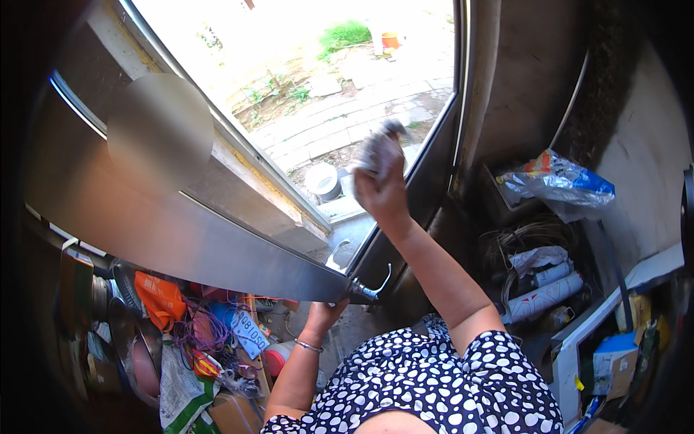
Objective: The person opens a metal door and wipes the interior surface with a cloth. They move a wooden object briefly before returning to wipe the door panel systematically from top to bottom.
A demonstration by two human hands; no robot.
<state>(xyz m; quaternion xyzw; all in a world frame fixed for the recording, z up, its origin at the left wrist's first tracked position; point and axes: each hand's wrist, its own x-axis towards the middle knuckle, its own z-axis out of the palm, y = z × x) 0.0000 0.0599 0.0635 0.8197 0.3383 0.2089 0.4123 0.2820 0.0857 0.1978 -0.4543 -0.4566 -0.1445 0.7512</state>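
My right hand (383, 188) is raised in front of the bright door opening, its fingers closed around a crumpled greyish cloth (382, 148). Motion blurs the cloth and the fingertips, and I cannot tell whether they touch a glass pane. Lower down, my left hand (327, 316), with a bracelet at the wrist, grips the lower edge of the brown metallic door (238, 235). Its fingers are partly hidden behind that edge. Just right of it a silver door handle (377, 288) sticks out, and another curved handle (337, 254) shows beyond the edge.
At lower left lie an orange bag (159, 298), purple cords (206, 329), a blue-and-white plate (249, 333) and a green-and-white sack (184, 390). Right of me are a plastic package (560, 181), coiled cable (524, 235) and white rolls (543, 296). Outside, a white bucket (322, 181) stands on paving.
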